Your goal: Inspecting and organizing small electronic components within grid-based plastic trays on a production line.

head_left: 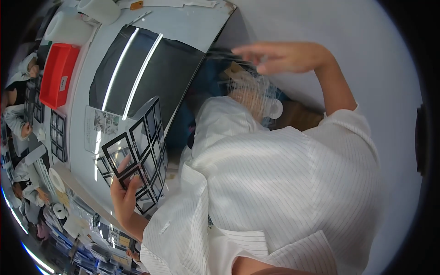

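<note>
My left hand (124, 197) grips a clear sheet (147, 158) divided into several black-bordered windows, with the thumb on its near face and the fingers partly showing through. The sheet is tilted up over the table's near edge. On the table beside it lies another black-framed piece (103, 166), partly covered by the sheet. My right hand (286, 57) is raised at the upper right, fingers stretched out and smeared by motion, with nothing plainly held. Below it is a heap of thin clear strips (252, 89), beside a small white roll (276, 109).
A dark glossy mat (158, 68) covers part of the white table (201, 23). A red bin (59, 75) stands at the left, with black-framed sheets (58, 135) near it. White rolls (68, 27) sit at the upper left. Co-workers (23, 119) are along the far left.
</note>
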Demonstrator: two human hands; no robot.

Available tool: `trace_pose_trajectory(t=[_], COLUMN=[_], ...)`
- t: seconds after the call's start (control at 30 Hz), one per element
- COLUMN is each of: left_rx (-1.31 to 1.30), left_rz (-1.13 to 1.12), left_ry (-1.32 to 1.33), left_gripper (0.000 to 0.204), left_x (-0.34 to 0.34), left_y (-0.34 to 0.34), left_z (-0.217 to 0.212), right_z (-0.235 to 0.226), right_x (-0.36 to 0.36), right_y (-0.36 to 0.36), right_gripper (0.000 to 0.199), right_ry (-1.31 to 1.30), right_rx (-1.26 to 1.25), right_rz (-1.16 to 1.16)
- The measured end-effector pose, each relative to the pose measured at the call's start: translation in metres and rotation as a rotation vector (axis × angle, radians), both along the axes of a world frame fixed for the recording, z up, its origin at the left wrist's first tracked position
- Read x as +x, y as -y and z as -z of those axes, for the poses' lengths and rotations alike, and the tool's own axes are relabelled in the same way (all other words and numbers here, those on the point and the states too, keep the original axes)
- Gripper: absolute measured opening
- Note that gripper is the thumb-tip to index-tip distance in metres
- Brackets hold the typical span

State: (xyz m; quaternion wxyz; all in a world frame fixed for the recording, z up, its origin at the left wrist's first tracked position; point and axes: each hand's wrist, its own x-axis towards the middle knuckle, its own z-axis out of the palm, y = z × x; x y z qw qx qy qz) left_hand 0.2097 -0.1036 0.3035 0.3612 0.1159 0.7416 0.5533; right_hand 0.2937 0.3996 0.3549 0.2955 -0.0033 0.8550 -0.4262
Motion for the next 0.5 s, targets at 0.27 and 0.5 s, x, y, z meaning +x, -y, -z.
trace_pose_trajectory(t=[0.27, 0.5], left_rx=[-0.065, -0.179], left_rz=[0.007, 0.012], left_ry=[-0.018, -0.009], left_gripper=[0.046, 0.043], left_x=[-0.006, -0.009], left_y=[-0.011, -0.026], left_z=[-0.007, -0.025], right_z=[0.238, 0.381], right_x=[0.144, 0.205], right_y=[0.027, 0.058], right_gripper=[0.081, 0.108], right_ry=[0.305, 0.465], right_rx=[0.485, 0.707], right_rz=[0.253, 0.021])
